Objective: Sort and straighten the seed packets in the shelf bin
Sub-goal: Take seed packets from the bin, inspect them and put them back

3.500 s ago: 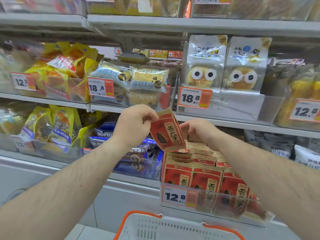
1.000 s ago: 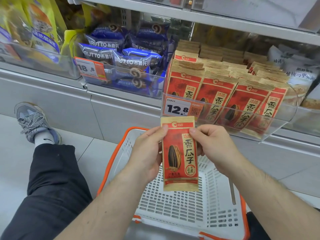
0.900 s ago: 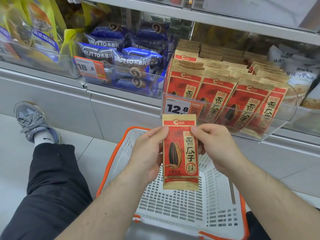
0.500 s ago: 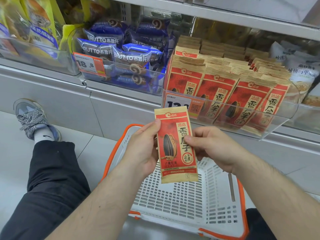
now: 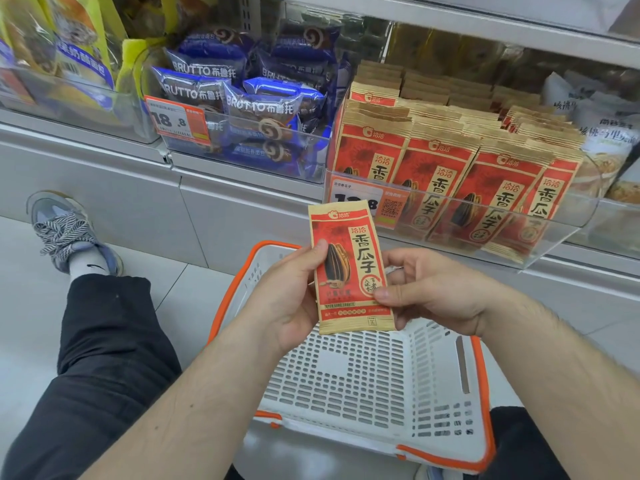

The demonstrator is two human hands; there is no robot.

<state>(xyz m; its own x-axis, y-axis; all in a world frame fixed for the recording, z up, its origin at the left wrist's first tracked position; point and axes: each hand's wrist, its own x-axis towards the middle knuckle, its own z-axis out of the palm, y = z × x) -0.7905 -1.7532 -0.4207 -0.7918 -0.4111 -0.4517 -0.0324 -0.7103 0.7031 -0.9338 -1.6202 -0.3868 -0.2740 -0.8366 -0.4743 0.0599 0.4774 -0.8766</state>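
Blue wrappers read "BRUTTO"; orange tag "18.8".

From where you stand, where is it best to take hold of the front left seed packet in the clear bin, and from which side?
Probably by its tan top strip, coming from above. The clear bin covers the lower half of the front left seed packet, and more packets stand close behind and to its right, so only the top edge is free. Pinch it front and back, then lift straight up. Both hands now hold another packet.

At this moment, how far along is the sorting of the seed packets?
Partly done. The front row of packets in the clear bin stands in line, leaning slightly. In hand: one seed packet, held by the left hand and right hand above the basket. Left: returning it to the bin.
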